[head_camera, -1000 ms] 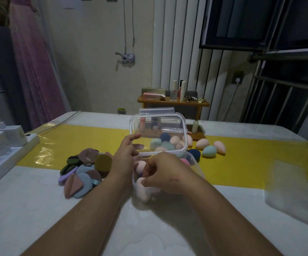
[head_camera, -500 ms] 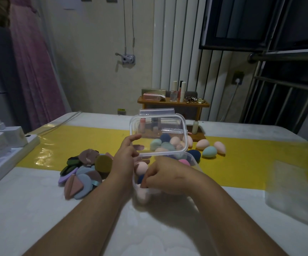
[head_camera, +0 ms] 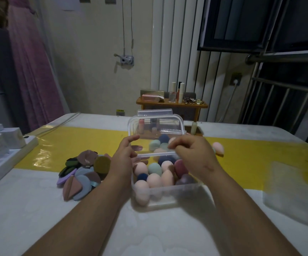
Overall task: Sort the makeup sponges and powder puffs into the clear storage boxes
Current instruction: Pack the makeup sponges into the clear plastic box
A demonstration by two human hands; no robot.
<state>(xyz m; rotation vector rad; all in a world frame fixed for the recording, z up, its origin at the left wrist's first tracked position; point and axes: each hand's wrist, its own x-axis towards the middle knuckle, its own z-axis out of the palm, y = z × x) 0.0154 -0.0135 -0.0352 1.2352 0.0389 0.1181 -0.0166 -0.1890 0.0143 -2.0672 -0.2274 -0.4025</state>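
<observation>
While the lid (head_camera: 155, 130) stands upright over the far edge of the clear box (head_camera: 168, 194), the left hand (head_camera: 123, 156) pinches its left side, thumb in front and fingers behind, so that grip is clamped on the lid. The right hand (head_camera: 192, 152) curls its fingers at the lid's lower right side, thumb and forefinger together on the plastic, a grip clamped on the lid as well.

The box sits on the white counter (head_camera: 38, 209) between the 2 forearms, packed with egg-shaped sponges (head_camera: 154, 180) in pink, peach, green, dark blue and mauve. More of them show through the lid. 1 loose sponge (head_camera: 218, 147), pink, lies to the right of the right hand. Just left of the box a heap of flat puffs (head_camera: 83, 170) in brown, grey, lilac, olive and mustard lies beside the left wrist.

A glossy yellow band (head_camera: 75, 145) crosses the mottled counter. At its left edge lies a white power strip (head_camera: 3, 161) with 2 chargers (head_camera: 3, 143) plugged in. At the right is a blurred clear plastic piece (head_camera: 293, 191); box or lid, I cannot tell.

The room is dim. A pink curtain (head_camera: 33, 71) hangs at the left, white upright slats (head_camera: 175, 52) line the cream wall, and a dark barred window (head_camera: 260, 24) fills the right. Beyond the counter, a small wooden shelf (head_camera: 171, 106) carries bottles.
</observation>
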